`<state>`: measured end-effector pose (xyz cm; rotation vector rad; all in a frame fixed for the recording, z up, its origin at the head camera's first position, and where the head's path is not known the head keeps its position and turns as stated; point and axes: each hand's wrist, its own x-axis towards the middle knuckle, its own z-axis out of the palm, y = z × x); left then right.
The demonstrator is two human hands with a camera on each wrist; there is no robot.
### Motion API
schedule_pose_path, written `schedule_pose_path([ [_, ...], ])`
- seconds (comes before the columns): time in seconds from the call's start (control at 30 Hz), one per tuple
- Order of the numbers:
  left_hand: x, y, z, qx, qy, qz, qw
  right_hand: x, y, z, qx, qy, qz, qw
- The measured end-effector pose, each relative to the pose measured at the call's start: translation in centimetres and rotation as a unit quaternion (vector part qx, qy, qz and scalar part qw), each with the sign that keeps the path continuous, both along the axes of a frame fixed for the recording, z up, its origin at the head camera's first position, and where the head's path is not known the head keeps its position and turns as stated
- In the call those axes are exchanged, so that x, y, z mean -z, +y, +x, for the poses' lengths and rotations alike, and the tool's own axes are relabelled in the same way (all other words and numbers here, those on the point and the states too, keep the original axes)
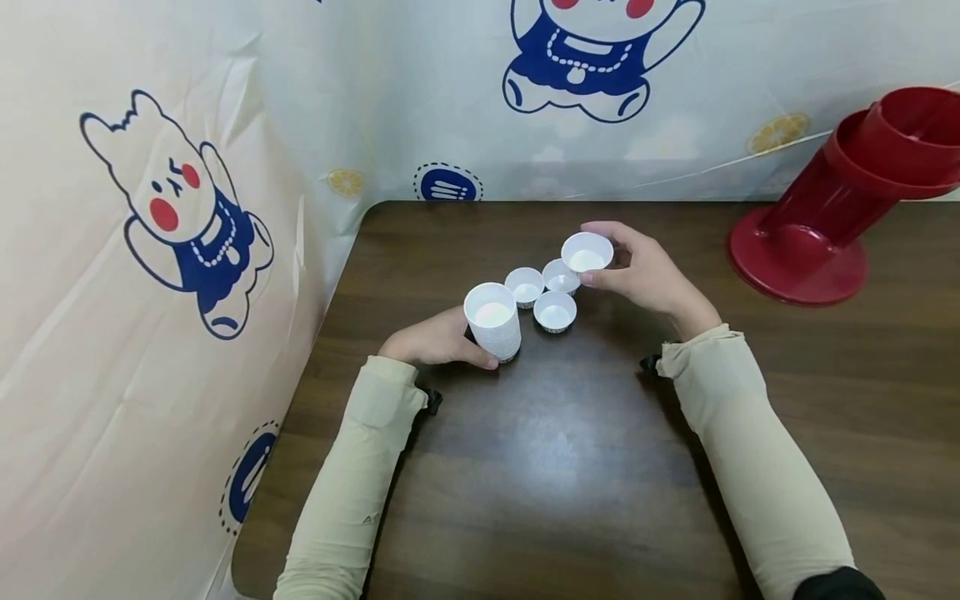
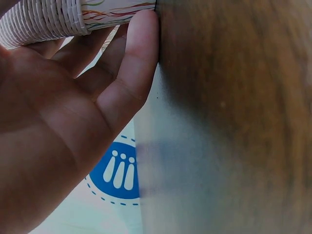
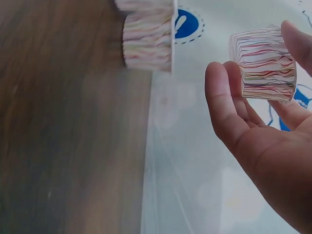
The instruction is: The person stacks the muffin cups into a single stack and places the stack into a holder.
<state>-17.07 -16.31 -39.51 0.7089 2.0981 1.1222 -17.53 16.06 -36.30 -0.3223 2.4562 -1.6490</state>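
Observation:
A tall stack of white paper cups [image 1: 492, 321] stands on the table, and my left hand [image 1: 442, 337] holds it low down, thumb in front. In the left wrist view the nested rims of the cup stack [image 2: 41, 22] show, with coloured wavy lines on the lowest cup. My right hand [image 1: 645, 271] holds a single paper cup [image 1: 587, 252] above the table, between thumb and fingers. That lifted cup [image 3: 265, 63] has coloured streaks on its pleated side. Three small cups, a left one [image 1: 524, 286], a back one [image 1: 561, 277] and a front one [image 1: 555, 312], sit close together between the hands.
A dark red tilted cylinder on a round base [image 1: 806, 250] stands at the right rear of the wooden table [image 1: 540, 467]. A white printed cloth [image 1: 420, 100] hangs behind the table and along its left side.

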Motion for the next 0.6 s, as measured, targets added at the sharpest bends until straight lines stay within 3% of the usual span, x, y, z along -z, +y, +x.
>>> schedule_pose_path([
  [0.3,0.1,0.0,0.0,0.006,0.005,-0.001,1.0000,-1.1,-1.6,1.3,-0.032,0.021,-0.050,0.9980],
  [0.6,0.1,-0.1,0.0,-0.005,0.005,-0.002,1.0000,-2.2,-4.6,2.8,-0.065,0.040,-0.135,0.9880],
])
